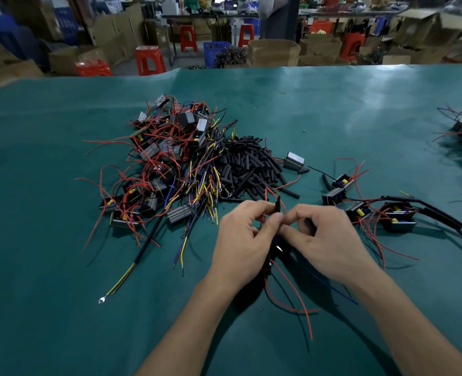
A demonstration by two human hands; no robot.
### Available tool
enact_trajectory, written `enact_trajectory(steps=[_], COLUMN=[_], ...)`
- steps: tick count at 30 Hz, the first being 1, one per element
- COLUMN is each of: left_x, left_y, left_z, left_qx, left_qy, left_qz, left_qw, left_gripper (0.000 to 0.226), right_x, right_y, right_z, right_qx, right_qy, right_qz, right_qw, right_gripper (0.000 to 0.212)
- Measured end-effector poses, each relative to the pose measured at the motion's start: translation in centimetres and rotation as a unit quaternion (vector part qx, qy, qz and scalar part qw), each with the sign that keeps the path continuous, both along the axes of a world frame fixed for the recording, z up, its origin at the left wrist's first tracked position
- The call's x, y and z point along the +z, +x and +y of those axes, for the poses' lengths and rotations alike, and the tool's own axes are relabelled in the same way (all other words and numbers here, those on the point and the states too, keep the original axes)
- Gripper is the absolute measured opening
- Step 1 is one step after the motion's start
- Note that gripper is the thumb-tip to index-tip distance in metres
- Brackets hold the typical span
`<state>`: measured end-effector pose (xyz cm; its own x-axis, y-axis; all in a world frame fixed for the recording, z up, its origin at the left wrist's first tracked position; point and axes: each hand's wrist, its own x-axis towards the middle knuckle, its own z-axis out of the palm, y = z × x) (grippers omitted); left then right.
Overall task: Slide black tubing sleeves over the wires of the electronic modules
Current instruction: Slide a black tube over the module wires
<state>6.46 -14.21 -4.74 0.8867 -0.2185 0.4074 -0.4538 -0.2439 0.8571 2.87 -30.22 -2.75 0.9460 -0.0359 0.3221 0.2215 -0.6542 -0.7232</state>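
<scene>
While the left hand [242, 237] pinches the short black sleeve [278, 206] upright, the right hand [330, 240] pinches the red wire [292, 289] just beside it. Sleeve and wire both run up and down between the fingertips, above the green table [61, 267]. Either hand looks equally near for threading.

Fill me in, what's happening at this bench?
A person is sleeving module wires by hand over a green table. The left hand and right hand meet at a short black sleeve, pinching it with red wires trailing below. Behind lie a pile of cut black sleeves and a tangle of unsleeved modules. A few modules sit to the right, beside the right hand.
</scene>
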Motion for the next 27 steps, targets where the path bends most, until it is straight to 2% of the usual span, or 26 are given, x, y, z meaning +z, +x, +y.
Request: enact_trajectory(steps=[2, 4, 7, 12, 15, 17, 20, 23, 27], left_x=[0.1, 0.4, 0.6, 0.6, 0.4, 0.2, -0.1, -0.2, -0.3], left_y=[0.0, -0.2, -0.6, -0.9, -1.1, -1.0, -1.0, -1.1, -1.0], left_z=[-0.1, -0.2, -0.4, -0.6, -1.1, -1.4, -1.5, -1.7, -1.6], left_qx=[0.001, -0.012, -0.03, -0.04, -0.047, -0.052, -0.053, -0.063, -0.068], left_qy=[0.029, 0.047, 0.061, 0.059, 0.036, 0.034, 0.029, 0.013, -0.006], left_qz=[-0.033, -0.052, -0.055, -0.032, 0.015, 0.038, 0.037, 0.054, 0.064], left_qw=[0.999, 0.997, 0.996, 0.997, 0.998, 0.997, 0.997, 0.997, 0.996], left_gripper=[0.008, 0.009, 0.009, 0.008, 0.008, 0.011, 0.01, 0.008, 0.008], right_x=[0.3, 0.8, 1.2, 1.3, 0.6, 0.2, -0.2, 0.0, 0.8], right_y=[0.1, 0.0, -0.2, -0.2, 0.2, 0.5, 0.8, 0.7, 0.4], right_z=[-0.2, -0.1, 0.2, 0.4, 0.1, -0.2, -0.5, -1.1, -2.0], right_qx=[-0.016, -0.024, -0.031, -0.014, -0.081, -0.111, -0.07, -0.026, 0.041], right_qy=[0.095, 0.15, 0.137, 0.156, 0.212, 0.244, 0.324, 0.397, 0.398], right_qz=[-0.02, -0.046, -0.069, -0.055, -0.055, -0.005, 0.105, 0.158, 0.198], right_qw=[0.995, 0.987, 0.988, 0.986, 0.972, 0.963, 0.938, 0.904, 0.895], right_gripper=[0.016, 0.01, 0.011, 0.014, 0.013, 0.01, 0.007, 0.014, 0.027])
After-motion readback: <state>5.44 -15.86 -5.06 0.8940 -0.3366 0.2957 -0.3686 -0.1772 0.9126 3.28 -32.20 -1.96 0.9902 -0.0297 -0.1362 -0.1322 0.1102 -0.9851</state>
